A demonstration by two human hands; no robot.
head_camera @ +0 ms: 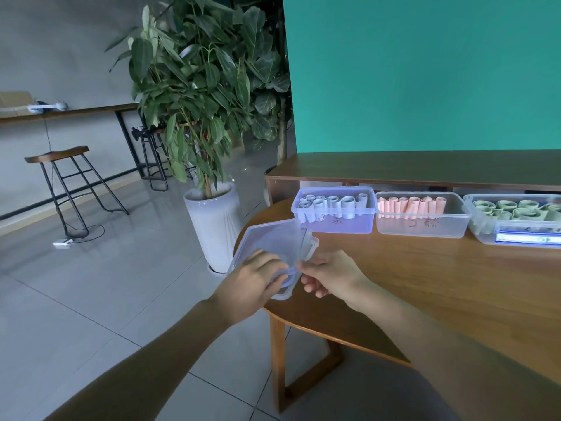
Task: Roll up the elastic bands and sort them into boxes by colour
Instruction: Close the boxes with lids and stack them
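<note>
Three clear plastic boxes stand in a row on the wooden table (425,284). The left box (334,221) holds rolled grey-white bands, the middle box (422,226) rolled pink bands, the right box (516,232) rolled green bands. At the table's left end lies a stack of clear lids (267,241). My left hand (252,287) rests on the stack with fingers curled over its near edge. My right hand (328,275) pinches the edge of a lid that is tilted up from the stack.
A potted plant in a white pot (215,226) stands on the floor just left of the table. A wooden shelf (425,168) runs behind the boxes before a green wall. A bar stool (69,183) stands far left.
</note>
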